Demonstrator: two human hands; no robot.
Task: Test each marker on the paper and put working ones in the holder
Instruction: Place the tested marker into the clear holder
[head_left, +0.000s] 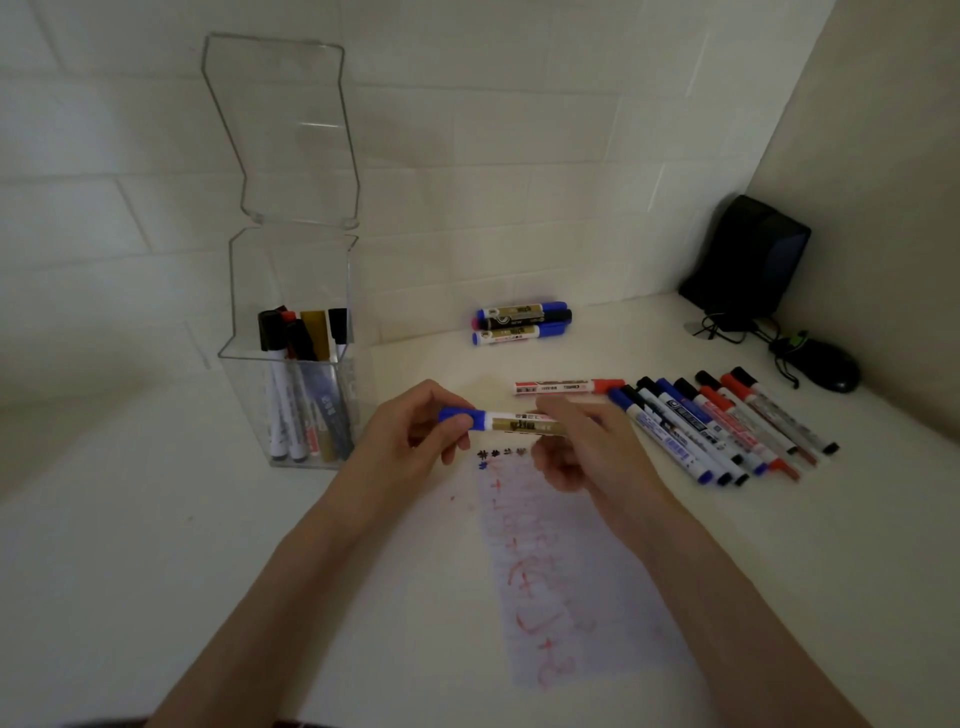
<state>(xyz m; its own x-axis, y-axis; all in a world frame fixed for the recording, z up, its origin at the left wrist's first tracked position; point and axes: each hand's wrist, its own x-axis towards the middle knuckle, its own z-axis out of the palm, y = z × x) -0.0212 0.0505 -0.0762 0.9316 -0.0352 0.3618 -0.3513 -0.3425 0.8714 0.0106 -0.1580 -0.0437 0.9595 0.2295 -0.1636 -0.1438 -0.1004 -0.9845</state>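
White-tiled corner, pale counter (156, 545): testing looks partway through.
At left stands a clear plastic holder (291, 395); the left hand (410, 441) pinches the blue cap (460, 417) of a gold-banded white marker (519, 423), the right hand (587, 452) grips its barrel above the red-scribbled paper (561, 571). Next, probably: pull the cap, scribble.

The marker (511, 422) you hold has a blue cap and a white-and-gold barrel. Your paper (571, 597) is white, scrawled with red strokes, with a few dark marks along its far edge. The holder (291, 280) on your left is clear. The row of pens (727, 426) on your right shows blue, black and red caps.
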